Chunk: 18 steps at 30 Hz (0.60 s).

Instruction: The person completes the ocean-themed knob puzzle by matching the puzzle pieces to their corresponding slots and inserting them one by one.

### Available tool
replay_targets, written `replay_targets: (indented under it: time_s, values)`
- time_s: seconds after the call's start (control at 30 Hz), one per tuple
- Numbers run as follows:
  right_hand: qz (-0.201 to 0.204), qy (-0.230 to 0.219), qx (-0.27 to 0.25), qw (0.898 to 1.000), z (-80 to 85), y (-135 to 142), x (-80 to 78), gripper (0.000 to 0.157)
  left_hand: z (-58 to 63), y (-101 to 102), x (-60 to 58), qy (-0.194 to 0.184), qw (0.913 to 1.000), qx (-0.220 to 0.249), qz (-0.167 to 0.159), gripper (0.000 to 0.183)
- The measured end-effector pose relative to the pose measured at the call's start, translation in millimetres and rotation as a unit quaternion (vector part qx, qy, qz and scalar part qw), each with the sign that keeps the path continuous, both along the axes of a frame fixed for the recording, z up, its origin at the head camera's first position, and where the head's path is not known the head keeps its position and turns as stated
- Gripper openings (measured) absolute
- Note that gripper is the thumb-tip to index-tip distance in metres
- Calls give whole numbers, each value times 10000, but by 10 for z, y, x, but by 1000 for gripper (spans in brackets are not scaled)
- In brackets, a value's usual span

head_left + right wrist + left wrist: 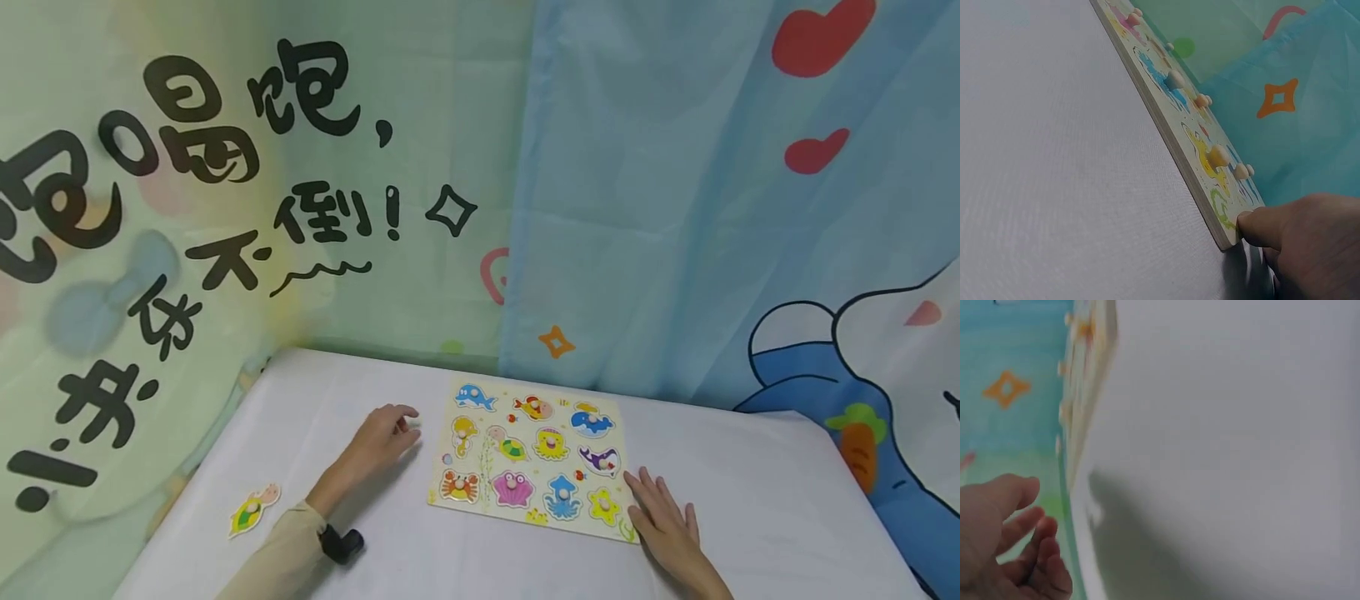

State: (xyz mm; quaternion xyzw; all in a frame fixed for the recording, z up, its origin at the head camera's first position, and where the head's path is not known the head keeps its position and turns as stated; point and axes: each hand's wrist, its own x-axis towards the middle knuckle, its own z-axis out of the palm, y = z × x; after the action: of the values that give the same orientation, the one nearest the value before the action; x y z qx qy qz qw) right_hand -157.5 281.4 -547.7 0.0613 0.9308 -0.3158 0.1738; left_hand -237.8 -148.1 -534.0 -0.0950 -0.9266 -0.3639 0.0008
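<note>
A wooden peg puzzle board (480, 510) with sea animals lies on the white table. Its knobbed pieces include a crab (459, 486), a pink shell (513, 490), a blue squid (562, 498) and a yellow starfish (603, 506). At the far left, apart from the board, lies a turtle piece (255, 510). My left hand (378, 442) hovers just left of the board, fingers loosely bent, holding nothing. My right hand (663, 521) rests by the board's near right corner; in the right wrist view its thumb (1263, 226) touches that corner.
A white cloth covers the table (420, 558). Printed curtains (637, 208) hang right behind its back edge. A black strap with a small device (341, 546) sits on the left wrist.
</note>
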Motion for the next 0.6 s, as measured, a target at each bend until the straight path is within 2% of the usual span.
replay_targets:
  time_s: [0.1,0.17,0.27,0.33,0.4,0.47,0.53,0.6]
  values:
    - [-24,-16,0,10000,3,-2,-1,56,56,-491,153,698,9970,-263,-189,23]
    - [-26,-14,11,10000,2,-5,2,56,105,-851,300,897,9949,-376,-263,20]
    - [-8,-8,23,10000,-7,-9,5,56,157,-1364,580,668,9967,-445,-146,19]
    - [17,-22,18,10000,-7,-10,6,56,159,-1643,785,302,9983,-489,0,18]
    - [32,-25,-12,10000,-2,-8,3,56,113,-1841,976,69,9987,-487,127,18]
    - [35,-21,-25,10000,8,-8,-1,56,62,-1966,1135,24,9986,-525,71,18]
    - [19,-10,-35,10000,13,-12,-5,56,15,-2025,1242,-34,9984,-548,90,22]
    - [2,10,-38,10000,8,-21,-7,56,-12,-2047,1297,94,9981,-607,64,25]
